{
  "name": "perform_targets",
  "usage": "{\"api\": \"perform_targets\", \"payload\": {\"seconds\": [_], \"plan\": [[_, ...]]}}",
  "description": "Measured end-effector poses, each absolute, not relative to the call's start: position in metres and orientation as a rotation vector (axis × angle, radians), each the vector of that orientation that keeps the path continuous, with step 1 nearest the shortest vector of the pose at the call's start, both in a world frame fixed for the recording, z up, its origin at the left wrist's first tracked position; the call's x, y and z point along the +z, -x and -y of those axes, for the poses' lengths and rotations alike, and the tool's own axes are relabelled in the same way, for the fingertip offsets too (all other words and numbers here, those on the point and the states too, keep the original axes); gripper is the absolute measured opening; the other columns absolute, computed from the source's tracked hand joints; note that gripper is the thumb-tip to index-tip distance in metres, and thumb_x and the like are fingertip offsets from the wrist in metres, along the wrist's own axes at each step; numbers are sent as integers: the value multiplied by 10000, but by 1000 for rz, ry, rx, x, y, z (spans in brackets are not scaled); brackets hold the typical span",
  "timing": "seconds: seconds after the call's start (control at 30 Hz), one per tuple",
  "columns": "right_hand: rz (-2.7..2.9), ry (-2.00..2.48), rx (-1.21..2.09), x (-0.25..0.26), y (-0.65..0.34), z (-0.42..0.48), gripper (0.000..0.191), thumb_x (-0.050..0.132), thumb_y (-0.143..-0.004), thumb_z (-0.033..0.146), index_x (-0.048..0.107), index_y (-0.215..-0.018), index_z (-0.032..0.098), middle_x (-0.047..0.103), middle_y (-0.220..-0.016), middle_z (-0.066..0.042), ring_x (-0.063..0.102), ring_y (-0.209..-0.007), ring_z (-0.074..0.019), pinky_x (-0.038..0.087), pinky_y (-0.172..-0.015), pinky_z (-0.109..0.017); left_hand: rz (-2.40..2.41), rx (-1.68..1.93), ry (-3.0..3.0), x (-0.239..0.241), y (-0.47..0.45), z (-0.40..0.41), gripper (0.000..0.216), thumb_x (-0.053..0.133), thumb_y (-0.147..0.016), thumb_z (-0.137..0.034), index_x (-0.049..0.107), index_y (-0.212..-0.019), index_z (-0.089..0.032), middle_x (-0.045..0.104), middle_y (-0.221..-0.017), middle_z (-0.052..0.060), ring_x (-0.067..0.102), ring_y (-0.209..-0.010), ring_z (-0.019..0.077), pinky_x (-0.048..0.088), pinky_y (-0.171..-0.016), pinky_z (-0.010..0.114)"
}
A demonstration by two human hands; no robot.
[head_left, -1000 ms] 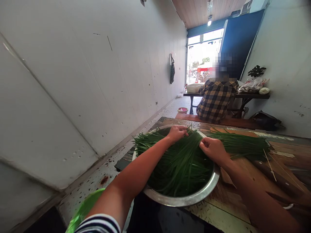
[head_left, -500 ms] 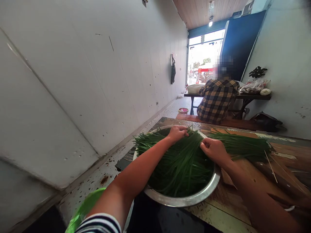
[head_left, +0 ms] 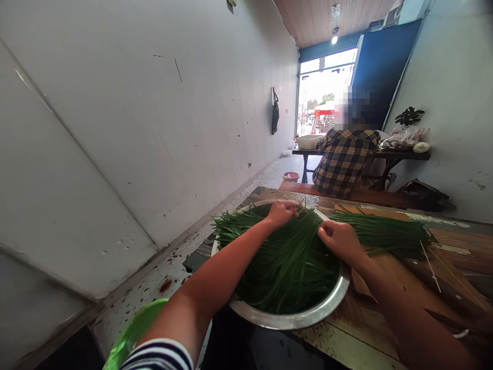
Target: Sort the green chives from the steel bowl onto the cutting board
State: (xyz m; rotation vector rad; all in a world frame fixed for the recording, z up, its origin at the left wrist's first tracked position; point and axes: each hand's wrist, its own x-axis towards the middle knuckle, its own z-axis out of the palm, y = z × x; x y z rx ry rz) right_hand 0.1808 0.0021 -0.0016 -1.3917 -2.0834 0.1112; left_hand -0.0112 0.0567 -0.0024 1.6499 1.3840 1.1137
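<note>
Well, the left hand (head_left: 283, 213) seems to pinch greens (head_left: 287, 264); whether the curled right hand (head_left: 339, 238) does, I can't tell. Hard tugging could spill some over the bowl's (head_left: 285, 322) rim.

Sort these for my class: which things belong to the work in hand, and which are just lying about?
In use, it seems:
long green leaves, at the left hand and right hand
metal bowl holding them
perhaps the second bunch beside the bowl

Likely just lying about:
thin stick
pale tub and bucket further off
</note>
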Motion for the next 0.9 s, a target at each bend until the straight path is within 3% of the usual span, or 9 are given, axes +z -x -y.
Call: {"api": "perform_targets", "payload": {"seconds": [0.17,0.3,0.53,0.67,0.77,0.9], "plan": [[2087,1402,105,-1,-181,-2,254,437,-739,333,546,-556,193,569,-532,-7,479,-515,-118,290,-538,-241,-1378,1067,-1713,-5,13,-60,338,557,-752,-189,683,-1050,-91,706,-708,44,493,-531,76,436,-562,198],[2086,1396,102,-2,-181,-3,255,433,-742,328,549,-559,193,582,-548,-12,481,-520,-118,296,-539,-238,-1384,1022,-1869,-6,13,-59,302,559,-760,-203,708,-1015,-136,713,-714,30,582,-640,108,482,-687,218],[2083,1464,97,-4,-182,-5,256,425,-764,334,568,-606,192,592,-580,-19,490,-549,-129,285,-551,-247,-1259,832,-2149,15,16,-47,248,586,-751,-223,737,-948,-205,728,-892,14,632,-841,146,464,-827,232],[2089,1488,85,-5,-182,-5,254,431,-760,330,558,-588,194,598,-585,-19,491,-553,-130,281,-553,-249,-1578,966,-2098,11,27,-56,275,550,-798,-320,737,-934,-172,718,-897,60,626,-841,169,457,-801,253],[2091,1496,69,-4,-182,-5,254,434,-757,326,554,-576,194,599,-576,-21,491,-546,-132,272,-539,-251,-1798,833,-2127,-3,28,-65,279,630,-734,-402,750,-836,-171,709,-831,86,617,-833,206,448,-792,290],[2104,1482,69,-2,-181,-4,255,435,-751,326,558,-571,194,602,-570,-23,499,-544,-133,275,-537,-252,-1927,860,-2170,-10,19,-65,338,666,-682,-481,745,-859,-204,697,-850,93,602,-880,235,429,-818,324]]}}
